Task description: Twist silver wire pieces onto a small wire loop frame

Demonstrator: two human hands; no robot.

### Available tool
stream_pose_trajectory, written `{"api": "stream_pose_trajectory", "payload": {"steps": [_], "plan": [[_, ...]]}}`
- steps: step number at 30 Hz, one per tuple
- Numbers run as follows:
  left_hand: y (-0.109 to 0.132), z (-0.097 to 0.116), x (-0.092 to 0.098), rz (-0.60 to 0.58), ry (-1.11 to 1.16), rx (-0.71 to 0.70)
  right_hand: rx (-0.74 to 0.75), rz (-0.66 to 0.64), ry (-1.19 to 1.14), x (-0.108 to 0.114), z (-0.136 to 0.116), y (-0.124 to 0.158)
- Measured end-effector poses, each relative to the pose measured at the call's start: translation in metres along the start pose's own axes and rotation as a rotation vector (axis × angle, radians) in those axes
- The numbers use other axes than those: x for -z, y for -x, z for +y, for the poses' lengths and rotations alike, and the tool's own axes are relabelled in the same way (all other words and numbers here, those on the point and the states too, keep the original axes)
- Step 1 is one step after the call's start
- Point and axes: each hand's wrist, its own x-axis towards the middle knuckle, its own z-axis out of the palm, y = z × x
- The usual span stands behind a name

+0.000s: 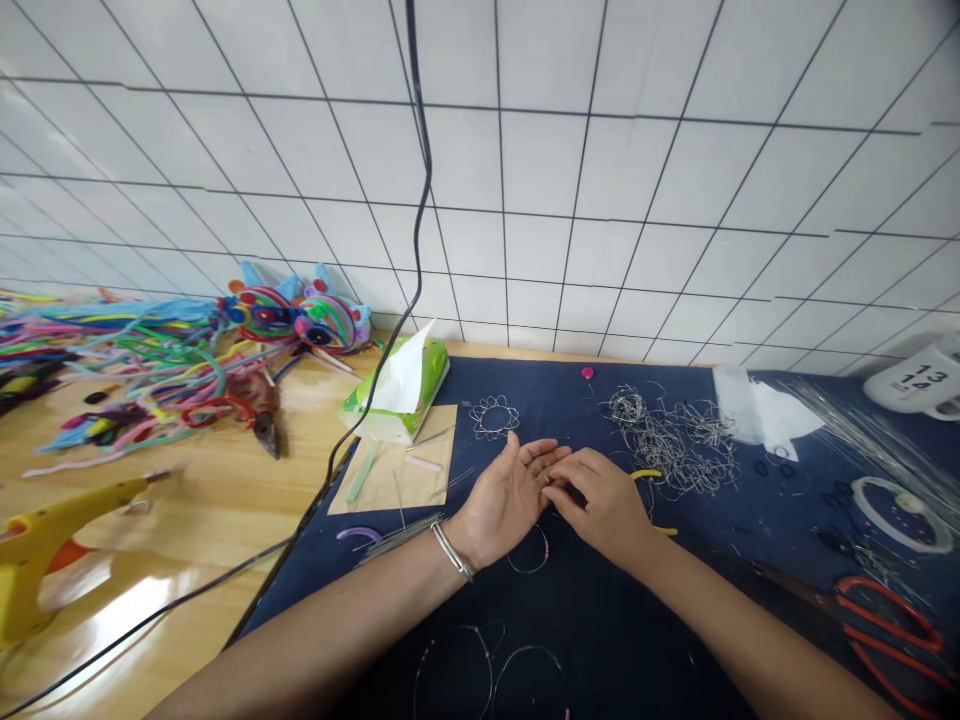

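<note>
Wire loop (pixel 545 560), one, roundish, just below left hand (pixel 499 505) and right hand (pixel 604 505), its pink beads (pixel 547 550) lined up pointing away from the wearer; left palm up, thumb apart from fingers; right curled against these, grip too hidden to tell; two yellow strips (pixel 646 474) beside it.

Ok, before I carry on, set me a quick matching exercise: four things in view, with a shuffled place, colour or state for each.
1. left hand
2. glue gun
3. tissue pack
4. scissors

A. green, near the wall
B. orange-handled, at the far right
C. palm up
D. yellow, on the bare wood

Pairs: 1-C, 2-D, 3-A, 4-B
</note>
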Motion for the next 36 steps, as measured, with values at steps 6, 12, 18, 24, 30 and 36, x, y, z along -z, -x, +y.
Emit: {"api": "stream_pose_trajectory", "payload": {"steps": [6,12,18,24,30,36], "plan": [[0.002,0.0,-0.004,-0.029,0.043,0.017,-0.027,0.008,0.017,-0.005,0.004,0.001],[0.003,0.001,-0.005,-0.06,0.099,0.035,-0.006,0.053,0.045,-0.007,0.008,0.003],[0.003,0.001,-0.002,-0.09,0.144,0.051,0.02,0.096,0.072,-0.005,0.011,0.003],[0.001,-0.001,0.003,-0.091,0.139,0.076,-0.003,0.165,0.049,-0.003,0.012,0.002],[0.0,-0.002,0.004,-0.1,0.119,0.083,-0.04,0.168,0.037,-0.002,0.014,0.002],[0.001,0.001,0.005,-0.124,0.034,0.065,-0.051,0.214,-0.002,-0.002,0.015,0.002]]}}
